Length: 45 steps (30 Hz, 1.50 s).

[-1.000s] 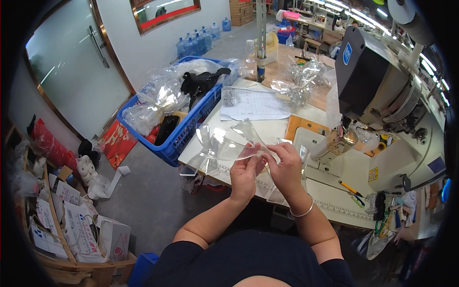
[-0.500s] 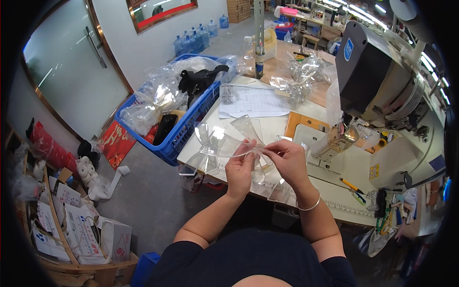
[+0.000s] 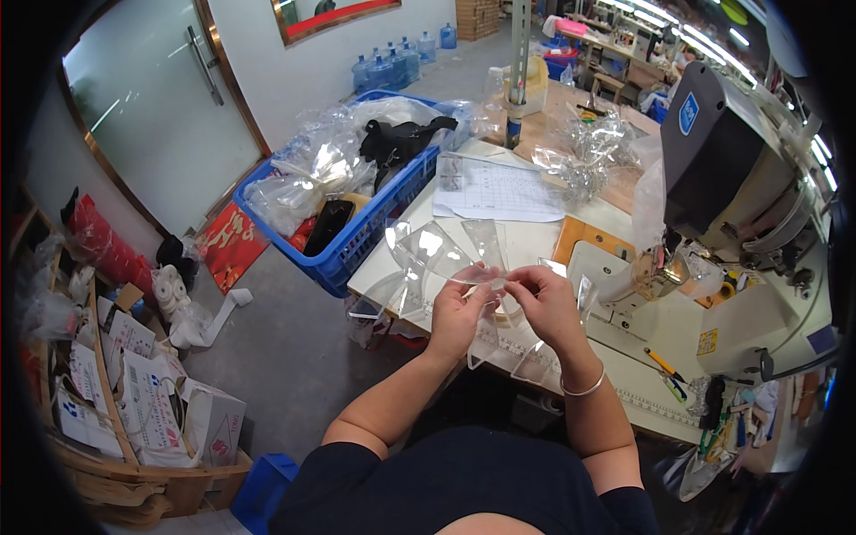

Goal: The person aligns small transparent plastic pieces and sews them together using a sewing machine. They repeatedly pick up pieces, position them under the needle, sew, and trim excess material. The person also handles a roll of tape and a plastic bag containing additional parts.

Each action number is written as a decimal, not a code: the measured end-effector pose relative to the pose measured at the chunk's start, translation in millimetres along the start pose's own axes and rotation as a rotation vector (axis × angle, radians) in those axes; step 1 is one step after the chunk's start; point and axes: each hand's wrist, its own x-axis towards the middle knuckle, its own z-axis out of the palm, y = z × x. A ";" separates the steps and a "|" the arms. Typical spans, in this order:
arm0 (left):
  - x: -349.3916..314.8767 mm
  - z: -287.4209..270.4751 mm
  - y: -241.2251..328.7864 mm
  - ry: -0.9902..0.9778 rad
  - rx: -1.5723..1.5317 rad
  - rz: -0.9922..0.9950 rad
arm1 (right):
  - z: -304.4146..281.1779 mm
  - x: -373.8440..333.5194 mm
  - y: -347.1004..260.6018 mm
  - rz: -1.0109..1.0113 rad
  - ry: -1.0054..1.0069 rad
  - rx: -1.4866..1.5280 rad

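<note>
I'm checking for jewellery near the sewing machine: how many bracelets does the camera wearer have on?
1: a silver-coloured bracelet on the wrist of the right hand, which pinches clear plastic. The wrist of the left hand is in view and bare.

Plastic pieces [image 3: 437,251] are in the left hand [image 3: 456,314] and right hand [image 3: 546,301]. Beyond both hands, a paper chart [image 3: 504,189] lies on the sewing table [image 3: 624,357]. Right of the right hand stands a sewing machine [image 3: 718,165]; ahead-left of the left hand, a crate [image 3: 392,219] holds plastic bags [image 3: 308,165].
</note>
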 end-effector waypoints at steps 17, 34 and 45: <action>31.5 -61.5 57.8 -0.088 0.315 -0.244 | 42.9 31.1 11.4 0.144 -0.249 0.081; 60.0 -151.2 82.4 -0.027 0.668 -0.277 | 154.1 33.3 -1.8 0.561 -0.243 0.730; 213.7 -292.7 167.6 0.671 0.545 0.126 | -10.7 -15.6 16.2 0.187 -0.367 0.309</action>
